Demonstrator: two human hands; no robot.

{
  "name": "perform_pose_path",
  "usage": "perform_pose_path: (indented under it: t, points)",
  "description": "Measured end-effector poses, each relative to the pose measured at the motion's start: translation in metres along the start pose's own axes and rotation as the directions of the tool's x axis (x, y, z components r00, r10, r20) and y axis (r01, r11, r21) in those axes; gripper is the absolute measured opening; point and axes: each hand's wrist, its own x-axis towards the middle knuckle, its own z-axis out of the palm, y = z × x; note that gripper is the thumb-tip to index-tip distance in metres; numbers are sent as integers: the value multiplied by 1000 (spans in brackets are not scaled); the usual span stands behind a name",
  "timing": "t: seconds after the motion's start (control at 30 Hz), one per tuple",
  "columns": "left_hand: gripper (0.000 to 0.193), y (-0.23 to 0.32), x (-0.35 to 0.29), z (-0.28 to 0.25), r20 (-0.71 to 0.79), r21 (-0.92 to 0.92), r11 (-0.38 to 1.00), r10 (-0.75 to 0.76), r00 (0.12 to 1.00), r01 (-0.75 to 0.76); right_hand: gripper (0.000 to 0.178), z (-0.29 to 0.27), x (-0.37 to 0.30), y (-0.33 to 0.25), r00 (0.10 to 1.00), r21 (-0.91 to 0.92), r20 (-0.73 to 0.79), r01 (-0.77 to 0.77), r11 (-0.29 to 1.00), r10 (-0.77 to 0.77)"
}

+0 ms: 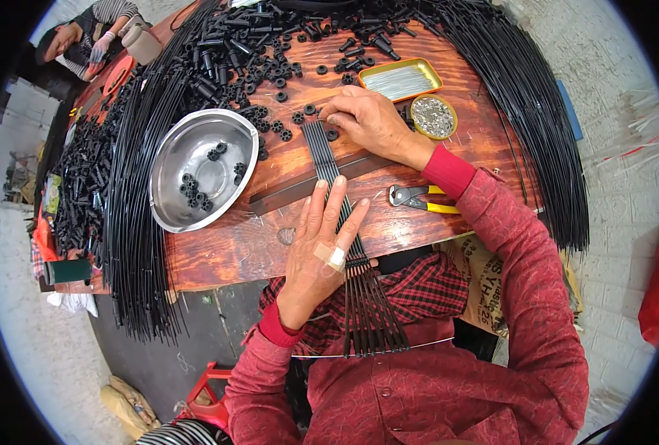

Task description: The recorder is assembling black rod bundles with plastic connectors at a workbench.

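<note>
A flat row of thin black rods (320,148), like umbrella ribs, lies across a dark bar (281,196) on the wooden table and fans out over its near edge toward my lap. My left hand (316,248), with a plaster on its back, rests flat on the rods, fingers stretched and apart. At their far ends my right hand (378,127) is closed in a pinch; whatever is between thumb and forefinger is too small to make out. Small black toothed rings (309,110) lie close to those ends. End-cutting pliers with yellow handles (418,199) lie right of the rods.
At left stands a metal bowl (168,159) with several black rings. A yellow-rimmed tray of thin wires (400,80) and a round tin of small metal bits (433,117) sit at right. Long black rod bundles (140,185) flank the table. Another person (96,37) sits far left.
</note>
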Motion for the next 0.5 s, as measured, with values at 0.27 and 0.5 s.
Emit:
perform_pose_path:
  t: [0.27,0.5]
  points:
    - [80,-5,-2,5,13,185,981,57,998,-58,12,4,3,-10,998,71,-33,-48,996,50]
    - [84,-2,0,-1,9,28,999,23,1000,-23,13,5,3,-7,993,251,16,-116,961,115]
